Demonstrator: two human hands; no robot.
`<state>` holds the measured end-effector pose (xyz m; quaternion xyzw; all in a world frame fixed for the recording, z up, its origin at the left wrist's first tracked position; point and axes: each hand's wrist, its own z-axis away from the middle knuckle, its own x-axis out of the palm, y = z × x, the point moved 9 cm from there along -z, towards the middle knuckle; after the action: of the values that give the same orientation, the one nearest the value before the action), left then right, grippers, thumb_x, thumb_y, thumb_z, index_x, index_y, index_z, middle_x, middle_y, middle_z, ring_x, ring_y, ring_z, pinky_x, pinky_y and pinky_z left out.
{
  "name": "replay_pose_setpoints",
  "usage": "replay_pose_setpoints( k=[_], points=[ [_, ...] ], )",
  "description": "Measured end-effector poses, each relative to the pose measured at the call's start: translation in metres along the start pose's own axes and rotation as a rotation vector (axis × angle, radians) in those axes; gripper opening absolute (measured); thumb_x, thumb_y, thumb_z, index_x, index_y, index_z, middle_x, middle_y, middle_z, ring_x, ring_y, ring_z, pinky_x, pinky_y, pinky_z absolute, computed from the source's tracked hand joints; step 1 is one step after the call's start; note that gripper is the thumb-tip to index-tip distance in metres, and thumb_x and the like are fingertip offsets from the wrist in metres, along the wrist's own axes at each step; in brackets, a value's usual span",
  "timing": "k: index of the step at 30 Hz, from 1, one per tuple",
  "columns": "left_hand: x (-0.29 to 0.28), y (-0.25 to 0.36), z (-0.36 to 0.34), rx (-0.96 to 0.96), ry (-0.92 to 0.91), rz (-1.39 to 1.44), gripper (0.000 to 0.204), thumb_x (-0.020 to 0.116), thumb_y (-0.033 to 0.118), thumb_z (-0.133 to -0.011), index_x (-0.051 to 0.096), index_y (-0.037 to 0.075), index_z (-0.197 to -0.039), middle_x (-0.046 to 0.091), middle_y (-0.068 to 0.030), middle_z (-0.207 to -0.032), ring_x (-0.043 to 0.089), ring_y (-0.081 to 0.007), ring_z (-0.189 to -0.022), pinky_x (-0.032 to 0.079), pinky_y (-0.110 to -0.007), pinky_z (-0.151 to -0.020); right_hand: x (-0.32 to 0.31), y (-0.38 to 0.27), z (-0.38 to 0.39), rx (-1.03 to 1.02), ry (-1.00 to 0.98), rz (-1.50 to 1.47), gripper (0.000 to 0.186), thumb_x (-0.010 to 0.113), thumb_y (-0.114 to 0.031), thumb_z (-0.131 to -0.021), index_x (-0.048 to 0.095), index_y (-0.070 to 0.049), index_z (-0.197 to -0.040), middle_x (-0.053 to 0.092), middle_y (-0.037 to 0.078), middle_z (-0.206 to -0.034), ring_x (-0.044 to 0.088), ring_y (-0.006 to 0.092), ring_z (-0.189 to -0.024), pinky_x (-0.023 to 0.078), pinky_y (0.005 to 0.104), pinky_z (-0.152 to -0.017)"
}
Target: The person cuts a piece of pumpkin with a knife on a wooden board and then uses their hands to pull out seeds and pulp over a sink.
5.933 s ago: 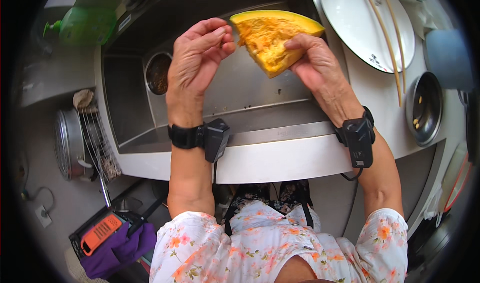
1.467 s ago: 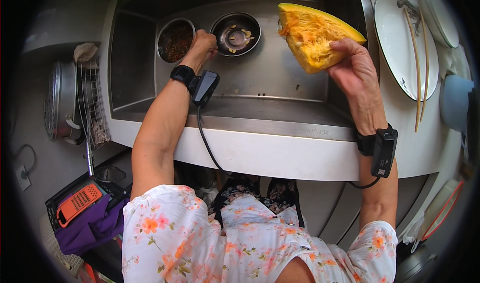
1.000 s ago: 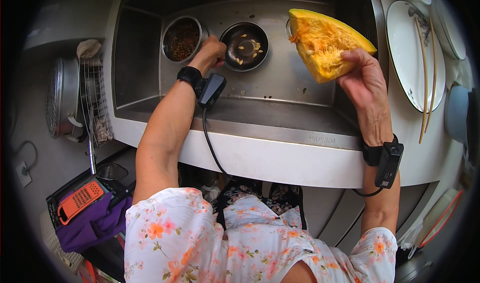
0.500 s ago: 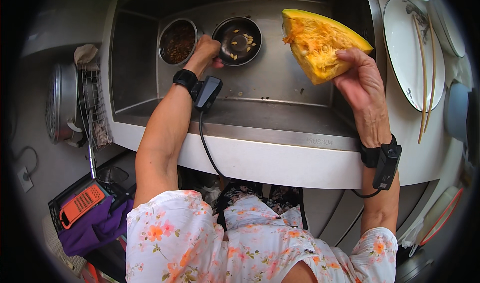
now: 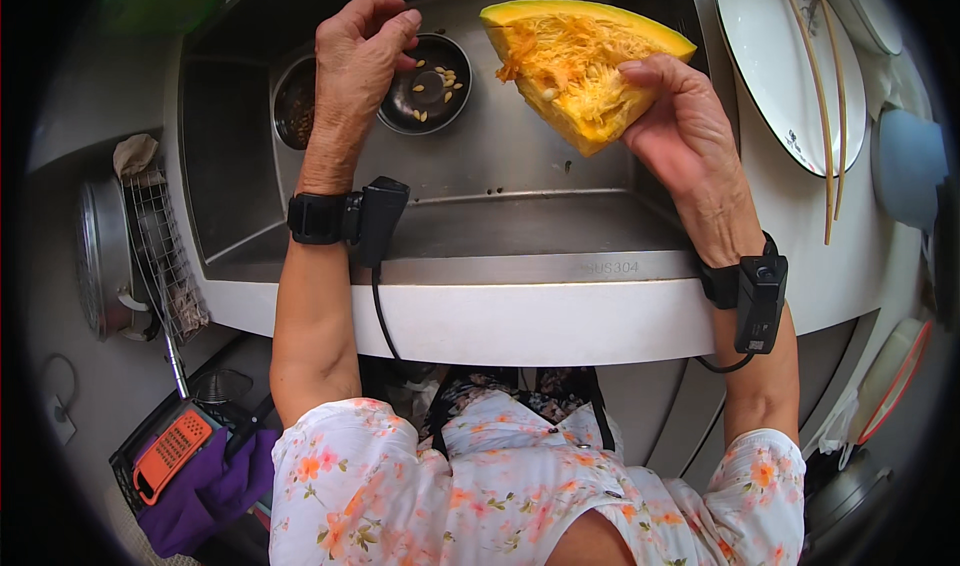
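Note:
A wedge of pumpkin (image 5: 590, 71) with a green-yellow rind, orange flesh and stringy pulp is held over the right side of the sink (image 5: 540, 186). My right hand (image 5: 690, 126) grips its lower right end, thumb on the cut face. A pale seed (image 5: 549, 94) shows in the pulp. Over the left of the sink is my left hand (image 5: 360, 56), fingers curled with thumb and forefinger close together; anything pinched there is too small to make out. Just right of it, a small dark metal bowl (image 5: 442, 108) holds several pale pumpkin seeds (image 5: 449, 77).
A round metal container (image 5: 283, 126) with brown bits inside is partly hidden behind my left hand. On the right counter, an oval white plate (image 5: 765, 76) carries two chopsticks (image 5: 836, 116). A wire rack (image 5: 160, 236), a pot (image 5: 100, 256) and an orange grater (image 5: 172, 456) are at left.
My left hand has risen from between the container and the bowl to above them. My right hand still holds the pumpkin wedge. The whole view has shifted a little.

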<state>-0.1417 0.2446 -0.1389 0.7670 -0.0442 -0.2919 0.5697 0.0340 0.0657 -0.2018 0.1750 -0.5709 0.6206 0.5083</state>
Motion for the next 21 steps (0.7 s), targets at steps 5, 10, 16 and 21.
replay_pose_setpoints(
  k=[5,10,16,21],
  points=[
    [0.032,0.105,0.041,0.561,-0.03,-0.065,0.027,0.07,0.007,-0.079,0.062,-0.002,-0.104,0.062,-0.0075,-0.097,0.059,-0.0103,-0.08,0.049,-0.019,-0.067,0.005,-0.004,0.002,0.006,-0.052,-0.017,0.033,0.058,0.002,-0.076,0.05,0.005,-0.108,0.055,0.012,-0.112,0.054,0.0231,-0.107,0.041,0.0416,-0.099],
    [0.062,0.144,0.08,0.796,-0.271,-0.311,0.03,0.073,0.001,-0.07,0.065,-0.001,-0.099,0.061,-0.0092,-0.1,0.055,-0.0095,-0.074,0.043,-0.018,-0.056,0.009,-0.003,0.002,0.011,-0.101,0.002,0.032,0.057,0.0,-0.077,0.05,0.004,-0.108,0.055,0.012,-0.112,0.055,0.0236,-0.105,0.043,0.0406,-0.097],
    [0.091,0.127,0.095,0.853,-0.374,-0.452,0.035,0.071,-0.005,-0.063,0.065,0.005,-0.096,0.059,-0.0107,-0.09,0.059,-0.0248,-0.079,0.05,-0.029,-0.062,0.009,0.001,0.002,0.042,-0.094,0.001,0.034,0.057,-0.001,-0.077,0.048,0.004,-0.109,0.055,0.012,-0.11,0.055,0.0235,-0.105,0.044,0.041,-0.096],
    [0.098,0.117,0.094,0.872,-0.356,-0.592,0.03,0.068,-0.008,-0.065,0.064,0.005,-0.092,0.057,-0.0105,-0.085,0.059,-0.0274,-0.08,0.051,-0.033,-0.066,0.007,0.001,0.0,0.035,-0.083,0.02,0.031,0.057,-0.001,-0.076,0.05,0.004,-0.106,0.055,0.012,-0.11,0.055,0.0231,-0.105,0.044,0.0425,-0.095]
  ],
)
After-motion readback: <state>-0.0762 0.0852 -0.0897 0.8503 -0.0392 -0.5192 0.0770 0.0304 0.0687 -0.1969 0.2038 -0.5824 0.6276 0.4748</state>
